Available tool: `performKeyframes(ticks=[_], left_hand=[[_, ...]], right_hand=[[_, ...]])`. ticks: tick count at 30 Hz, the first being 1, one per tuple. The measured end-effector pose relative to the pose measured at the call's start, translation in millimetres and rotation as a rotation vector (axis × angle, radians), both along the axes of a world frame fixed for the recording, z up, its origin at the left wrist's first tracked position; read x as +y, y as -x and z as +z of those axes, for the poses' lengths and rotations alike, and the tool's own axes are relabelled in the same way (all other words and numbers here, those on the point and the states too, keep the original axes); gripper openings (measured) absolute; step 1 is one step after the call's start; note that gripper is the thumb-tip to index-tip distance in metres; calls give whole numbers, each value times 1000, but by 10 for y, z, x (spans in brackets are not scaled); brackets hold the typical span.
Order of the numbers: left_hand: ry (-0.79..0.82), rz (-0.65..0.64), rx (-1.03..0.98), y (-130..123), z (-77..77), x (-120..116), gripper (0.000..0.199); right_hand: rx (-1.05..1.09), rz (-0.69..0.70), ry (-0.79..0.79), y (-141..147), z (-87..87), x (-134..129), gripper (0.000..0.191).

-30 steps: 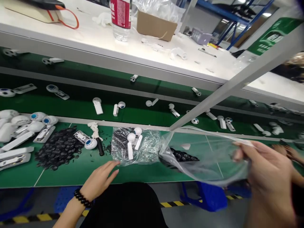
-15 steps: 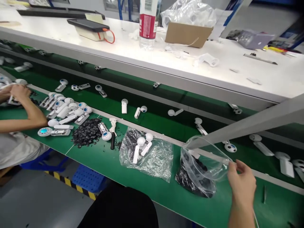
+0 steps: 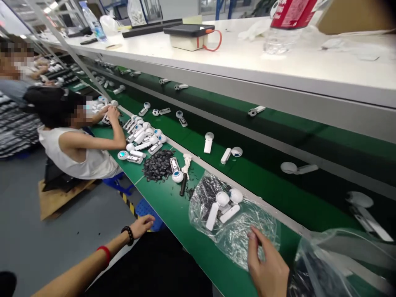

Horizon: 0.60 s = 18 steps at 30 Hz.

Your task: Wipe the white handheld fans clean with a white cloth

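My left hand [image 3: 141,226], a dark bead bracelet at its wrist, hovers over my lap with its fingers loosely stretched and nothing in it. My right hand [image 3: 267,262] is over the near side of a clear plastic bag [image 3: 247,235], thumb and index finger pinched together. Whether a small piece or a bit of film sits in that pinch, I cannot make out. Two white round-headed devices with flat handles [image 3: 222,199] rest on this bag, which has dark pieces inside. Right of my hand stands another clear bag [image 3: 328,264] with dark contents, partly cut off.
Left of the bag lie a black-handled tool wrapped in white [image 3: 183,183], a pile of black pieces [image 3: 159,166] and a heap of white devices [image 3: 144,134]. A co-worker [image 3: 83,144] sits farther left. Devices lie along the green belt [image 3: 262,165] below a white shelf [image 3: 241,53].
The view has swung left. My right hand has let go of the right-hand bag's edge and moved left over the flat bag. My left hand has come into view.
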State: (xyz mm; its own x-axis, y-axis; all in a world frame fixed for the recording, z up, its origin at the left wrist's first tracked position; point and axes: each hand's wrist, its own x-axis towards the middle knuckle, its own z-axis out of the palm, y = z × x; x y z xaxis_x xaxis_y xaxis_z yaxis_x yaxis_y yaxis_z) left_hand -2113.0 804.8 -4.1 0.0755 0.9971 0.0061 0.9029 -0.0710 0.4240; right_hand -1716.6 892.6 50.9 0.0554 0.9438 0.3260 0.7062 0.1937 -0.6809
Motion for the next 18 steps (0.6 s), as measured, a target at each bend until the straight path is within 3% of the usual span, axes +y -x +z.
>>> performKeyframes(ticks=[4,7,9,14,16,18], left_hand=[[125,124,-158,457,-120,432,37],[187,326,-288,723,-124,529,39],[230,489,-369,857,-117,351,35],[379,788,-493,1002,-71,-404,42],[338,983,-547,1058,-28,-473,52],[342,1021,-624,1145,44,-334,59]], right_hand=[[107,-71,414,414,-192,-121,38],[103,-40,519,704,-297,-8,41],[98,18,543,854,-382,163,39],[82,97,554,1061,-559,817,26],[42,87,560,1084,-604,1133,27],[-10,69,577,1102,-639,1447,31]])
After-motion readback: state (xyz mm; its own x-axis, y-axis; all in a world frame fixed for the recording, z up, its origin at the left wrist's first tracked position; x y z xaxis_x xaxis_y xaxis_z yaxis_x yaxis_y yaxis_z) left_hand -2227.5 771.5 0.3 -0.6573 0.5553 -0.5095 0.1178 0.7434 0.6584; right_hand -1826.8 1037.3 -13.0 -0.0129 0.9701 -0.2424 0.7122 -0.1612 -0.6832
